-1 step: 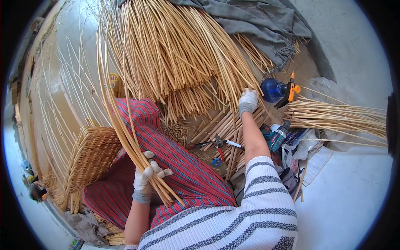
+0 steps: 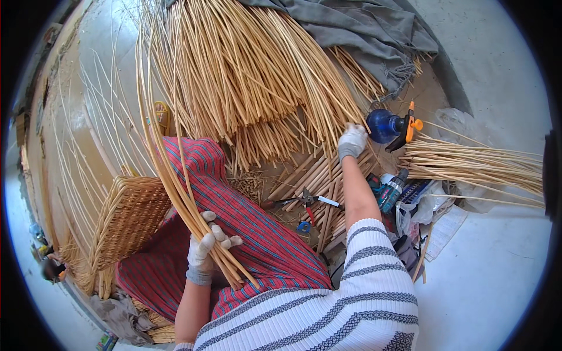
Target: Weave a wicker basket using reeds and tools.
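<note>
At the right corner of the long tan rods (image 2: 234,70), slanting leftward, the nearer, white-gloved right hand (image 2: 352,141) half-curls its fingers (grip unclear); the white-gloved left hand (image 2: 202,250) clasps several.

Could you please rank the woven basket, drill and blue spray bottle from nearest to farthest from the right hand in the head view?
1. Blue spray bottle: just right of the right hand.
2. Drill: lower right, below the bottle.
3. Woven basket: far left.
</note>
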`<action>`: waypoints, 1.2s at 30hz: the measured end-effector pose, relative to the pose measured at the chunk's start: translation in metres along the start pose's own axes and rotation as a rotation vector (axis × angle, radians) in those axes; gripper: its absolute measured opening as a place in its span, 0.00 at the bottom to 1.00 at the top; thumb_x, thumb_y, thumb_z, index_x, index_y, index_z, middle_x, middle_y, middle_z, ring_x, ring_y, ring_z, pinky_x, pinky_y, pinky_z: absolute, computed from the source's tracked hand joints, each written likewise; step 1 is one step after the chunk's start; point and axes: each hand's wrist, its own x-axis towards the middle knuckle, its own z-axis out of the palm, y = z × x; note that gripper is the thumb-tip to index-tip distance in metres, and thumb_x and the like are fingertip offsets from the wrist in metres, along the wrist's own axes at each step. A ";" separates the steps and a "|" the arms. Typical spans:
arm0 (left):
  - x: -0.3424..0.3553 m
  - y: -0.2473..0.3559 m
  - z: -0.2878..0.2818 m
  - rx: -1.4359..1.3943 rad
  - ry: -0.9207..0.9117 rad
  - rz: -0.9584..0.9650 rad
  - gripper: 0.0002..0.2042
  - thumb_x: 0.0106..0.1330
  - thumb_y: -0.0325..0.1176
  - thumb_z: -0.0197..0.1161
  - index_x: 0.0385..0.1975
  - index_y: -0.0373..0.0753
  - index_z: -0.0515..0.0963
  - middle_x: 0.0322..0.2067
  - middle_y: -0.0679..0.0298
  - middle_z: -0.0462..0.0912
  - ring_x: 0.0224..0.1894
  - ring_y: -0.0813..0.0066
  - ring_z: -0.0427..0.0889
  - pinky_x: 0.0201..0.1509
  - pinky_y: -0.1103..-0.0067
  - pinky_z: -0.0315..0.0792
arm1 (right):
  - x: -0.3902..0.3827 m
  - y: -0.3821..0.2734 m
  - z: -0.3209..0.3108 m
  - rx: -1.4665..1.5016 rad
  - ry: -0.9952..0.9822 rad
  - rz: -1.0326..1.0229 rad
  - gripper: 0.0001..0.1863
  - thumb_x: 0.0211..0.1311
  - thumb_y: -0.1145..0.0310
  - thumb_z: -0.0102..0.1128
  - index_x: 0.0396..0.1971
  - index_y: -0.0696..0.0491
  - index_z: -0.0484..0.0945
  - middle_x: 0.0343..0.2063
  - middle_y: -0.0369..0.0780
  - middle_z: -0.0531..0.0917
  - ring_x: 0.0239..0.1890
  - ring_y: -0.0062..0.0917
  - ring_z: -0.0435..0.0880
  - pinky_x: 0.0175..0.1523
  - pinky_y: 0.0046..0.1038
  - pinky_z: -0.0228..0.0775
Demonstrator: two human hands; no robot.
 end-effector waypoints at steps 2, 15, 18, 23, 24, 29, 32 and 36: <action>0.000 0.000 0.000 -0.015 -0.011 0.014 0.24 0.65 0.31 0.68 0.57 0.37 0.65 0.33 0.60 0.84 0.36 0.64 0.88 0.52 0.49 0.80 | 0.003 0.010 -0.008 -0.066 0.109 -0.008 0.15 0.65 0.68 0.57 0.51 0.44 0.81 0.58 0.40 0.73 0.61 0.37 0.72 0.61 0.36 0.72; -0.002 0.002 0.001 -0.040 -0.012 -0.008 0.23 0.65 0.31 0.68 0.57 0.38 0.65 0.34 0.60 0.85 0.37 0.64 0.88 0.52 0.48 0.79 | 0.035 -0.023 0.029 0.836 0.023 0.056 0.19 0.73 0.58 0.45 0.41 0.55 0.82 0.38 0.46 0.83 0.43 0.37 0.82 0.49 0.38 0.72; 0.000 0.004 -0.002 -0.046 -0.024 -0.037 0.24 0.65 0.31 0.68 0.58 0.39 0.65 0.35 0.59 0.85 0.38 0.63 0.88 0.53 0.48 0.79 | 0.033 -0.068 -0.005 0.831 -0.205 0.084 0.27 0.76 0.48 0.39 0.42 0.56 0.82 0.37 0.49 0.83 0.41 0.36 0.82 0.45 0.38 0.71; 0.006 0.002 -0.004 -0.125 -0.068 -0.075 0.24 0.64 0.30 0.69 0.57 0.40 0.67 0.36 0.58 0.87 0.40 0.59 0.88 0.53 0.45 0.78 | -0.045 -0.135 0.014 -0.015 0.168 -0.349 0.29 0.68 0.69 0.53 0.67 0.60 0.63 0.54 0.53 0.77 0.51 0.39 0.79 0.53 0.36 0.75; 0.006 0.002 -0.004 -0.127 -0.058 -0.079 0.24 0.64 0.31 0.69 0.57 0.41 0.68 0.37 0.57 0.87 0.40 0.57 0.88 0.53 0.44 0.77 | -0.044 -0.135 0.021 -0.003 0.255 -0.363 0.29 0.68 0.69 0.53 0.67 0.60 0.63 0.54 0.53 0.77 0.51 0.39 0.79 0.53 0.36 0.75; 0.008 0.002 -0.005 -0.112 -0.074 -0.073 0.25 0.66 0.31 0.68 0.60 0.41 0.65 0.32 0.60 0.84 0.38 0.60 0.88 0.51 0.48 0.80 | -0.020 -0.123 0.062 0.117 0.069 -0.285 0.40 0.64 0.74 0.54 0.74 0.51 0.47 0.59 0.51 0.75 0.56 0.40 0.77 0.59 0.33 0.74; 0.008 0.004 -0.008 -0.150 -0.101 -0.090 0.23 0.65 0.30 0.67 0.59 0.42 0.67 0.36 0.58 0.86 0.40 0.57 0.88 0.54 0.45 0.76 | -0.011 -0.113 0.067 -0.063 0.105 -0.406 0.42 0.64 0.72 0.55 0.75 0.50 0.44 0.58 0.50 0.75 0.55 0.41 0.78 0.61 0.38 0.73; 0.005 0.006 -0.010 -0.182 -0.107 -0.117 0.23 0.65 0.29 0.68 0.58 0.42 0.69 0.39 0.57 0.87 0.43 0.53 0.88 0.56 0.42 0.74 | 0.010 -0.074 0.031 -0.222 0.364 -0.437 0.38 0.61 0.67 0.60 0.71 0.46 0.58 0.65 0.45 0.70 0.62 0.40 0.73 0.64 0.39 0.68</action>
